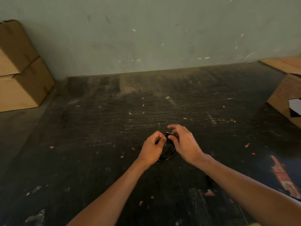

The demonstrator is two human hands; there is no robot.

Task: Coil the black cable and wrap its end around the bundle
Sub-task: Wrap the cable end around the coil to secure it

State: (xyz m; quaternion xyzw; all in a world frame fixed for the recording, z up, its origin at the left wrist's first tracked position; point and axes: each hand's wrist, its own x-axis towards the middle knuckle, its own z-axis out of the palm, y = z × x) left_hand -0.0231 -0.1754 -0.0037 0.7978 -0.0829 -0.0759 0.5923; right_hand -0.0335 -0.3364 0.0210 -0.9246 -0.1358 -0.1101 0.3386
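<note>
the black cable (168,153) hangs coiled between both hands above the dark bench (97,128). left hand (152,148) pinches the bundle; right hand (184,142) pinches its end, other fingers spread. a loosened pinch could spring the coil.

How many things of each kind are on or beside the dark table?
Cardboard boxes: 3, two stacked at left, one at right
Black cable bundle: 1
Hands: 2, left, right
Total: 6

Scratched black table (101,121), cardboard box (286,98) on it, paint flecks
</note>
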